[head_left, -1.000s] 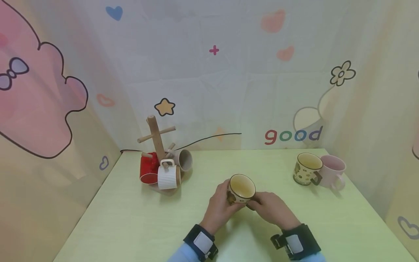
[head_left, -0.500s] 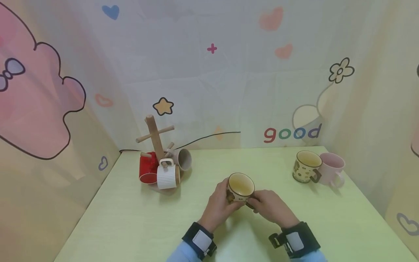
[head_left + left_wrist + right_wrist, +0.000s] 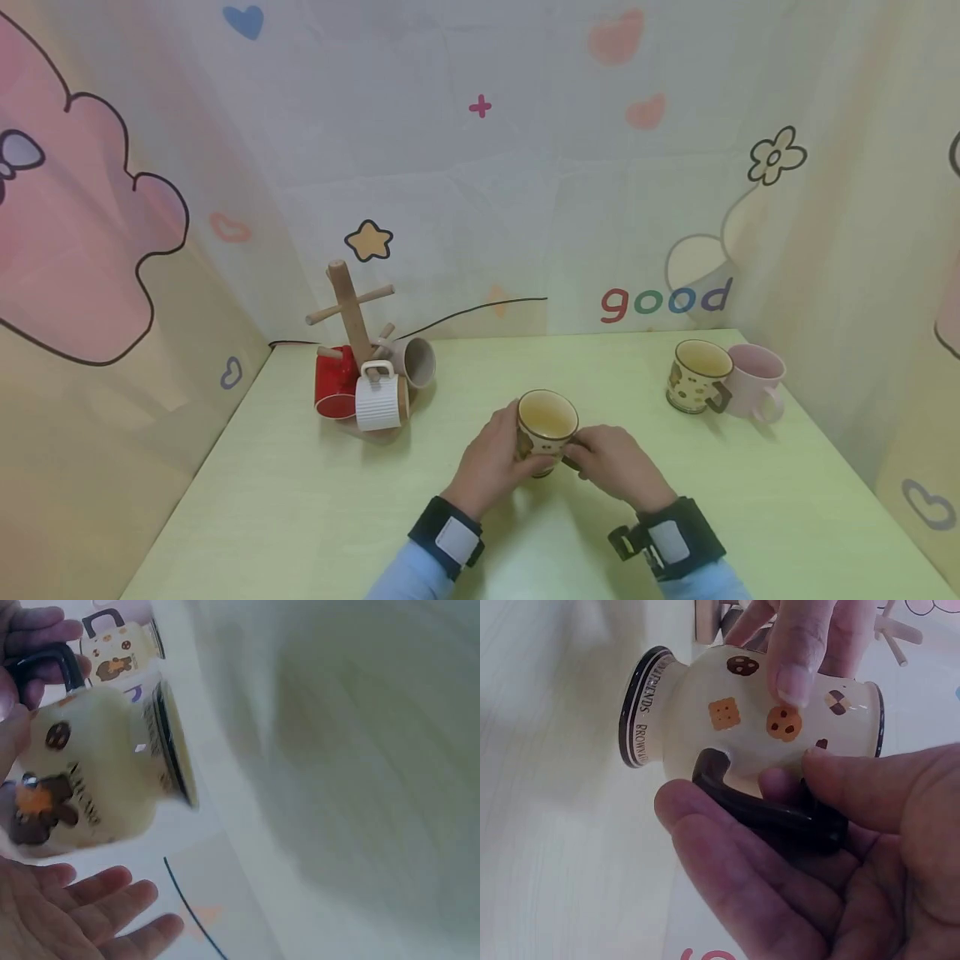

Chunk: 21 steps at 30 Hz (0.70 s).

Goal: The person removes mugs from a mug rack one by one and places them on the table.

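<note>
A cream mug (image 3: 546, 433) with a dark rim, dark handle and bear-and-cookie print is in front of me, rim up. My right hand (image 3: 618, 467) grips its dark handle (image 3: 757, 810) with curled fingers, as the right wrist view shows. On the opposite side is my left hand (image 3: 487, 467). Its thumb (image 3: 793, 679) touches the mug's wall. In the left wrist view its other fingers (image 3: 112, 900) are straight and spread, apart from the mug.
At the left stands a wooden mug tree (image 3: 348, 308) bearing a red mug (image 3: 335, 383), a white ribbed mug (image 3: 378, 404) and a greyish mug (image 3: 418, 363). A matching cream mug (image 3: 693, 383) and a pink mug (image 3: 756, 383) stand at the table's (image 3: 300, 517) back right.
The mug has tilted slightly, and its base now shows below my left thumb. My right hand keeps its grip on the handle. The head view has shifted a little.
</note>
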### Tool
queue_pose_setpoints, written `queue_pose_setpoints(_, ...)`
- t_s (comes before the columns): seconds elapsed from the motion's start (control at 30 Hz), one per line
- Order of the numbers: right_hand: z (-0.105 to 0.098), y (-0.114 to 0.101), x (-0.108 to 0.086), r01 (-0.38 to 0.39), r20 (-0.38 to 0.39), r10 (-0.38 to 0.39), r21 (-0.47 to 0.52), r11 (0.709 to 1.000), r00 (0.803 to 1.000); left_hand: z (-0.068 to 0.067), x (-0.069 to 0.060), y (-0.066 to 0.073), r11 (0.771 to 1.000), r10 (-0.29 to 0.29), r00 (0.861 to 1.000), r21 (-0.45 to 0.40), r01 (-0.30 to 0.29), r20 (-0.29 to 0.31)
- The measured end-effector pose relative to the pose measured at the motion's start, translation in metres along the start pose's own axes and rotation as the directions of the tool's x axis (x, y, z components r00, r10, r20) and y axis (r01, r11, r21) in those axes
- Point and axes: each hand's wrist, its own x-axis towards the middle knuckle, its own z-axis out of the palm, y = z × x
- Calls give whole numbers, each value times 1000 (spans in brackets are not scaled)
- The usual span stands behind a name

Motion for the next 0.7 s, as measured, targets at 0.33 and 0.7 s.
queue_pose_setpoints(0.33,-6,5,4,-74,-44,73,-26,997,996,-17,-4,-3,896,-100,995,434,88,6)
queue_pose_setpoints(0.7,-12,16,7,-126,-74,122,-51,991,990,-32,-12,2,667,-189,982,732,139,-14)
